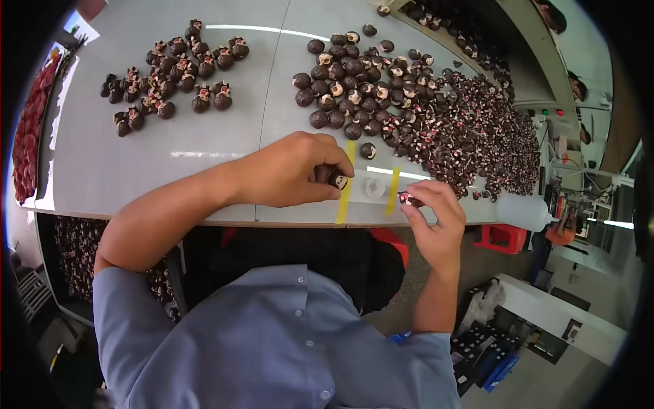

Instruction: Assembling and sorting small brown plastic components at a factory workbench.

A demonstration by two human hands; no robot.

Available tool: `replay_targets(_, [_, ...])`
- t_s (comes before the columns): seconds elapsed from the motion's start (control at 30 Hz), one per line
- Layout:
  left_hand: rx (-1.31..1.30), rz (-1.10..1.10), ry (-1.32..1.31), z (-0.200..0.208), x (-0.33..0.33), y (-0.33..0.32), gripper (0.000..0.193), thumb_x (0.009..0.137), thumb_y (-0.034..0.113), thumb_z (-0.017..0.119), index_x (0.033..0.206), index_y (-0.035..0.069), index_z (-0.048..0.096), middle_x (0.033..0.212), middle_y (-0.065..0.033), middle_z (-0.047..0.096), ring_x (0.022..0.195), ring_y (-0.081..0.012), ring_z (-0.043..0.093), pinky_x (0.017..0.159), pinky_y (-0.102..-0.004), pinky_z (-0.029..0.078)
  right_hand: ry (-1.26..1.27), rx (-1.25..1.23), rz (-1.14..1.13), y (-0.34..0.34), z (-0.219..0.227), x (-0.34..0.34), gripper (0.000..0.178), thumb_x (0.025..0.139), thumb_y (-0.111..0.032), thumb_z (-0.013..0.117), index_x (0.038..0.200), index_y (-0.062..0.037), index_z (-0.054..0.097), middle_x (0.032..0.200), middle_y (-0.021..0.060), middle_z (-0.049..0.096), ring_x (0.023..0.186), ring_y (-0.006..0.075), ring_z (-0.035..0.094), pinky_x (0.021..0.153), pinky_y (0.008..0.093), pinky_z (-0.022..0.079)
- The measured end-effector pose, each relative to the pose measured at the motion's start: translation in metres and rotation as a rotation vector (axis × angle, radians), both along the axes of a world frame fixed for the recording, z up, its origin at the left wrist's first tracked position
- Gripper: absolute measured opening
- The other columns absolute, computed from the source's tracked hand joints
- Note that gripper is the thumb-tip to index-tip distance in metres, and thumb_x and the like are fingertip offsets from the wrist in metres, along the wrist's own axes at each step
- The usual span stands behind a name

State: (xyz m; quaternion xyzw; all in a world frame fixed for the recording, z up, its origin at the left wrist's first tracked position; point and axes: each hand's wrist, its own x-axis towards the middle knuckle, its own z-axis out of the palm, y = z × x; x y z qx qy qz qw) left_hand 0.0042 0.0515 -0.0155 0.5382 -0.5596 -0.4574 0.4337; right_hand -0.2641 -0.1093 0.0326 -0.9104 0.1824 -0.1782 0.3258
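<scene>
My left hand (293, 167) is closed round a dark brown ball-shaped figure head (338, 180) with a pale face patch, just above the table's near edge. To its right, my right hand (437, 217) pinches a small dark brown piece (407, 198) with red and white marks between thumb and fingertips. A small clear round dish (375, 188) sits on the table between my hands, with a strip of yellow tape (345, 198) on either side of it. One loose brown ball (368, 150) lies just beyond the dish. The fingers partly hide the held head.
Many brown balls with pale openings (354, 67) lie beyond my hands, beside a wide heap of small brown, red and white pieces (477, 126). At the far left stand assembled figure heads (180, 71). A white plastic bottle (521, 212) lies at the right edge, near a red stool (501, 238).
</scene>
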Motion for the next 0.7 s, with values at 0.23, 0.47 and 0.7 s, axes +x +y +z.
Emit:
replay_targets(0.23, [-0.117, 0.012, -0.053, -0.005, -0.01, -0.007, 0.032, 0.089, 0.004, 0.082, 0.119, -0.003, 0.073, 0.099, -0.0132, 0.068, 0.078, -0.0217, 0.071, 0.07, -0.0334, 0.06, 0.091, -0.204, 0.128, -0.001, 0.0, 0.01, 0.037, 0.079, 0.01, 0.082, 0.114, 0.0003, 0.076, 0.109, 0.0135, 0.071, 0.093, 0.0257, 0.071, 0.079, 0.0346, 0.057])
replay_targets(0.47, [-0.119, 0.077, -0.025, -0.009, -0.014, -0.002, 0.034, 0.088, 0.004, 0.083, 0.118, -0.005, 0.071, 0.099, -0.015, 0.069, 0.079, -0.0226, 0.073, 0.07, -0.034, 0.061, 0.144, -0.277, 0.144, -0.002, -0.005, 0.014, 0.038, 0.079, 0.008, 0.083, 0.116, -0.0001, 0.076, 0.108, 0.0137, 0.071, 0.092, 0.0285, 0.071, 0.078, 0.0373, 0.057])
replay_targets(0.7, [-0.14, 0.052, -0.049, -0.009, -0.013, -0.001, 0.033, 0.087, 0.005, 0.084, 0.116, -0.006, 0.071, 0.099, -0.0158, 0.069, 0.08, -0.0241, 0.073, 0.07, -0.035, 0.062, 0.191, -0.322, 0.17, -0.002, -0.005, 0.018, 0.037, 0.081, 0.006, 0.083, 0.117, -0.0002, 0.076, 0.108, 0.0134, 0.071, 0.09, 0.0277, 0.071, 0.075, 0.0368, 0.057])
